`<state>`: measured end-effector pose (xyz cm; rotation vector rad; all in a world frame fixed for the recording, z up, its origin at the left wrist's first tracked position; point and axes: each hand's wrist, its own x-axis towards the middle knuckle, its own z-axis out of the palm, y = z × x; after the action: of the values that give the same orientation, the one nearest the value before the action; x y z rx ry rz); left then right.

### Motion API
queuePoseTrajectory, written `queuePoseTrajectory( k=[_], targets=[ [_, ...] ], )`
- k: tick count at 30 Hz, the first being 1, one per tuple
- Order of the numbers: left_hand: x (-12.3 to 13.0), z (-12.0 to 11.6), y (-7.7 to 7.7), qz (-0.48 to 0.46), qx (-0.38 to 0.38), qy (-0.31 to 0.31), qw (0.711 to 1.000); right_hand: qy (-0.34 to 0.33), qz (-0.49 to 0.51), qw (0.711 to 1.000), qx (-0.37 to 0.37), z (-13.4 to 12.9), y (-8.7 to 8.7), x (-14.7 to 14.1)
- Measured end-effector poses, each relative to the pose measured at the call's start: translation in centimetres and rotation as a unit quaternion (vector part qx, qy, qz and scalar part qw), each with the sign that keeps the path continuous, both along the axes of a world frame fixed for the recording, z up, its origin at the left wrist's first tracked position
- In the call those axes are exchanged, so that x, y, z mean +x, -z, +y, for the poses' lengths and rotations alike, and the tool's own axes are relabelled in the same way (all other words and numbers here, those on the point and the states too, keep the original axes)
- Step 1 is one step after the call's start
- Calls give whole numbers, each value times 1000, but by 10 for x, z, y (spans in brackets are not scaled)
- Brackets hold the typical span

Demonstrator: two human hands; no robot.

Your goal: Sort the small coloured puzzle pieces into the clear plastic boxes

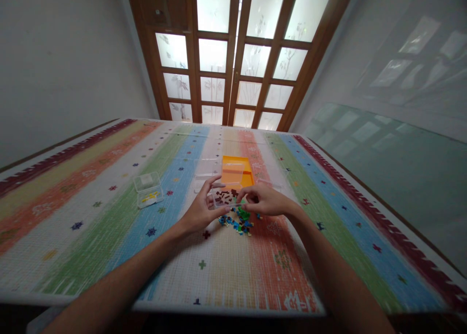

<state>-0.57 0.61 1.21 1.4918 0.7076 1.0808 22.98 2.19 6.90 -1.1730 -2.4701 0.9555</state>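
My left hand (204, 205) grips the left side of a small clear plastic box, thumb along its near edge and fingers behind it. Dark brown toy bricks (225, 196) lie inside. At the box's right side is my right hand (260, 199), its fingers curled and pinched together; whatever they may hold is hidden. Below both hands a loose heap of small blue, green and pale yellow bricks (239, 223) is spread on the cloth. Just behind the box sits an orange tray (249, 179), partly covered by a clear lid (232, 174).
An open clear case (148, 182) with yellow pieces (150, 196) stands to the left. A striped cloth (175, 285) covers the table. Beyond its far edge are wooden doors (228, 56) with frosted panes, and walls rise on both sides.
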Motion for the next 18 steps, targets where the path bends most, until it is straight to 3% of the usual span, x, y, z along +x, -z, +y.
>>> queuePoseTrajectory(
  k=[18],
  targets=[
    [0,1,1,-19,-12,5,1000,-6,-2,1000,15,2,0,2]
  ],
)
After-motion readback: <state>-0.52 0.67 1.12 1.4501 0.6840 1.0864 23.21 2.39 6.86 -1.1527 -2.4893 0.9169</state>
